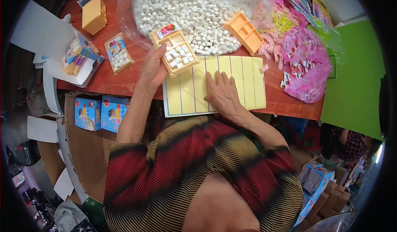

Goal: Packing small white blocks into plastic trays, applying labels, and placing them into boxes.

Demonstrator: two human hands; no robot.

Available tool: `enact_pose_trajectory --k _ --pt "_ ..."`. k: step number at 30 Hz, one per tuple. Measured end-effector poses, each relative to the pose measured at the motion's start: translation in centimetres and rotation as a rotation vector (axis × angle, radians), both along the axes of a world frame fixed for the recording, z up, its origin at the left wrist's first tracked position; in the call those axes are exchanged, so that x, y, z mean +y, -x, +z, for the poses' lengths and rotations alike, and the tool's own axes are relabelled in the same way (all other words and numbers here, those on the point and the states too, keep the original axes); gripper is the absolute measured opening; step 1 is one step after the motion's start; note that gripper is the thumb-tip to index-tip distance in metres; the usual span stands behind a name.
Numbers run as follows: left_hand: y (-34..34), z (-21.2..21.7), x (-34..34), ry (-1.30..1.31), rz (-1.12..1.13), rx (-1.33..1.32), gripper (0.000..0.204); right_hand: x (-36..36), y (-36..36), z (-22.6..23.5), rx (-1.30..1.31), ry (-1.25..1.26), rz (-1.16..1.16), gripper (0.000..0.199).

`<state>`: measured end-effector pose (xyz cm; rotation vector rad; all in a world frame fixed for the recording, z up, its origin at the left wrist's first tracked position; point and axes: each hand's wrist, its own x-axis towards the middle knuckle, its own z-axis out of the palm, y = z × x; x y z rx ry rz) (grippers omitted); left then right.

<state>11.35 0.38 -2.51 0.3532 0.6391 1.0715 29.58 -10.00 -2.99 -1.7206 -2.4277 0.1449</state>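
Observation:
In my left hand (153,66) is a small orange plastic tray (177,38) with compartments, gripped by its left edge. White cubes (178,57) fill its near compartment, and a red-and-white packet (167,30) lies at its far end. My right hand (223,93) rests on a yellow sheet (248,79) marked with coloured lines, fingers stretched out. The held tray overlaps the sheet's far left corner. Beyond the sheet, many more white cubes (186,8) spill from a clear plastic bag. An orange tray (245,32) with compartments leans against them.
To the left are a filled tray (118,54), a stack of orange trays (94,16) and an open box (84,60). Pink pieces (271,41) and a pink bag of packets (306,66) lie right, beside a green panel (355,79). A carton (89,161) holds blue boxes (87,114) below.

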Motion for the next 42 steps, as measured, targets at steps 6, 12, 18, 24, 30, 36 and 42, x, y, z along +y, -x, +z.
enact_pose_trajectory --k 6,12,18,24,30,36,42 --pt "0.9 -0.2 0.0 -0.013 0.06 0.011 0.033 -0.3 0.8 0.5 0.115 -0.052 -0.038 0.067" --pt "3.3 0.8 1.0 -0.052 0.168 0.016 0.033 -0.9 2.3 -0.1 0.019 0.048 -0.027 0.061" --pt "4.1 -0.8 0.3 -0.123 0.129 0.016 0.033 0.0 -2.1 1.6 0.433 0.337 -0.068 0.036" --pt "-0.2 -1.5 -1.3 -0.023 0.015 -0.062 0.038 4.3 -0.5 6.6 1.343 0.536 -0.202 0.033" --pt "-3.7 -0.3 -2.4 0.009 -0.079 -0.133 0.044 6.3 2.1 2.8 0.907 0.127 -0.263 0.037" --pt "-4.4 -0.3 -3.1 -0.107 -0.054 -0.077 0.042 5.7 2.0 1.3 0.504 -0.365 -0.25 0.043" --pt "-4.3 -0.3 -3.5 -0.102 -0.115 0.05 0.033 5.1 1.1 -0.1 0.758 -0.003 -0.208 0.048"
